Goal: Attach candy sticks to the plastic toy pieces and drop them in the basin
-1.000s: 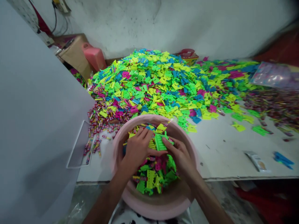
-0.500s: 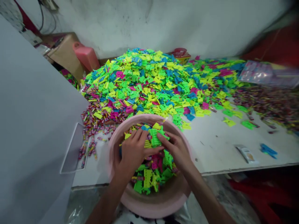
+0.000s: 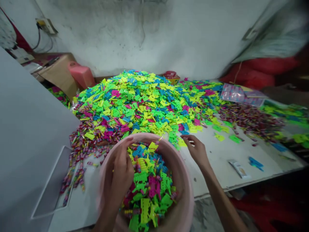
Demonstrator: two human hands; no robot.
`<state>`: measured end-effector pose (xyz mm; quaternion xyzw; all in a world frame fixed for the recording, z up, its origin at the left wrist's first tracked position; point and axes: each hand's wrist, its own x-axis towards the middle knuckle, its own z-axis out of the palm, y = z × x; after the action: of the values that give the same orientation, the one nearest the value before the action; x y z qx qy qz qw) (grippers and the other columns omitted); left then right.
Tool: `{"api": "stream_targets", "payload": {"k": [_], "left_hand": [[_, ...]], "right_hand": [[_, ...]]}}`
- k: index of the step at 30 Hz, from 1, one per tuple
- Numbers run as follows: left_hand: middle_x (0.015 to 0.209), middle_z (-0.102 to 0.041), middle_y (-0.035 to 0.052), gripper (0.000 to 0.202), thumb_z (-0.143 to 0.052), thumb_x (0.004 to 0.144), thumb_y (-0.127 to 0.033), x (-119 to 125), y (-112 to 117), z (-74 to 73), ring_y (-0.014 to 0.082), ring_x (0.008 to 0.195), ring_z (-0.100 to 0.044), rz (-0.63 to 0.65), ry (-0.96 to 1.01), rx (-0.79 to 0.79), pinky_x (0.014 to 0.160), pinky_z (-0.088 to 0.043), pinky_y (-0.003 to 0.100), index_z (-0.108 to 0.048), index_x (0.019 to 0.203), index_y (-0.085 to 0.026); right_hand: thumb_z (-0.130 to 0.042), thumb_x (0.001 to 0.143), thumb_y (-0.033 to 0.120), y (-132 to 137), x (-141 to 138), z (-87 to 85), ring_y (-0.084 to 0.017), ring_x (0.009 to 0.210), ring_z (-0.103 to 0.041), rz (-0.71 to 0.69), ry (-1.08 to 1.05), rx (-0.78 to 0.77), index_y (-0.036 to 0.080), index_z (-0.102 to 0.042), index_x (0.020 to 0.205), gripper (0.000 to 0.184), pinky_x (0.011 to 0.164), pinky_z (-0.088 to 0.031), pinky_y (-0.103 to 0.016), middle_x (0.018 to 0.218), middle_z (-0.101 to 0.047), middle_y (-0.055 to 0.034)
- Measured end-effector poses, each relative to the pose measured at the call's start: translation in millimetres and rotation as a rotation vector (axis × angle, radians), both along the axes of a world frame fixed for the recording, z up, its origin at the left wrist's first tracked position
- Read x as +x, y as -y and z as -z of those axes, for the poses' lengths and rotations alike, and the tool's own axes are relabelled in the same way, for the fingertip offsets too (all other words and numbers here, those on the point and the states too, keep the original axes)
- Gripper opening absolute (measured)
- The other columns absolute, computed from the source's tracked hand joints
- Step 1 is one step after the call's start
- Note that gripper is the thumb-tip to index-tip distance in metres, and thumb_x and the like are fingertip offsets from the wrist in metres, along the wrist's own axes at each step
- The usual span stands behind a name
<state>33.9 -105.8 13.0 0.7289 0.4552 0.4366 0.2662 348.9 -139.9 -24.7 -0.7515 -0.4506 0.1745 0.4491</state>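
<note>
A pink plastic basin sits at the near table edge, partly filled with green, yellow, blue and pink plastic comb pieces. My left hand rests inside the basin at its left side, fingers curled over the pieces at the far rim; what it grips is hidden. My right hand is outside the basin, just past its right rim, fingers bent over the table next to the edge of the big pile of the same coloured pieces.
Small striped candy sticks lie along the pile's left edge and in a heap at the right. A cardboard box and pink container stand at the back left. A sachet and blue piece lie near the table's front edge.
My right hand has left the basin and moved right and forward to the pile's edge. My left hand has shifted to the basin's left rim. The view has tilted up.
</note>
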Motion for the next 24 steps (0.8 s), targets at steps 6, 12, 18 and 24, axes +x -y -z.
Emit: {"api": "stream_targets", "payload": {"k": [6, 12, 18, 24], "left_hand": [[0.139, -0.059, 0.0096, 0.038, -0.071, 0.087, -0.028, 5.7, -4.4, 5.9, 0.0267, 0.129, -0.059, -0.087, 0.327, -0.174, 0.100, -0.055, 0.041, -0.058, 0.124, -0.026], [0.099, -0.069, 0.0035, 0.023, -0.081, 0.078, -0.035, -0.5, -8.7, 6.2, 0.0190, 0.095, -0.069, -0.133, 0.510, -0.291, 0.084, -0.056, 0.028, -0.066, 0.085, -0.020], [0.078, -0.062, -0.0041, 0.026, -0.075, 0.085, -0.036, 0.5, 2.2, -7.6, 0.0120, 0.076, -0.063, -0.085, 0.555, -0.372, 0.070, -0.049, 0.020, -0.054, 0.087, -0.022], [0.110, -0.070, 0.0055, 0.025, -0.059, 0.097, -0.035, 1.3, 4.9, -11.9, 0.0211, 0.101, -0.068, 0.118, 0.388, -0.326, 0.093, -0.052, 0.033, -0.064, 0.118, -0.023]], "right_hand": [[-0.076, 0.065, 0.041, -25.9, 36.3, 63.0, -0.042, 0.123, -0.053, 0.230, -0.013, -0.108, 0.019, -0.063, 0.081, 0.030, 0.107, -0.034, -0.058, 0.105, -0.069, -0.0198], [-0.078, 0.059, 0.055, -18.4, 28.3, 60.5, -0.032, 0.085, -0.066, 0.267, -0.224, -0.043, 0.023, -0.058, 0.099, 0.055, 0.079, -0.052, -0.047, 0.076, -0.067, -0.0053], [-0.082, 0.063, 0.057, -1.1, -24.8, -6.1, -0.021, 0.079, -0.066, 0.144, -0.472, 0.144, 0.023, -0.067, 0.112, 0.062, 0.076, -0.054, -0.034, 0.089, -0.071, -0.0026], [-0.086, 0.071, 0.040, 13.4, -112.1, -61.9, -0.022, 0.085, -0.068, -0.184, -0.899, 0.139, 0.024, -0.077, 0.090, 0.027, 0.073, -0.057, -0.032, 0.094, -0.074, -0.0046]]}}
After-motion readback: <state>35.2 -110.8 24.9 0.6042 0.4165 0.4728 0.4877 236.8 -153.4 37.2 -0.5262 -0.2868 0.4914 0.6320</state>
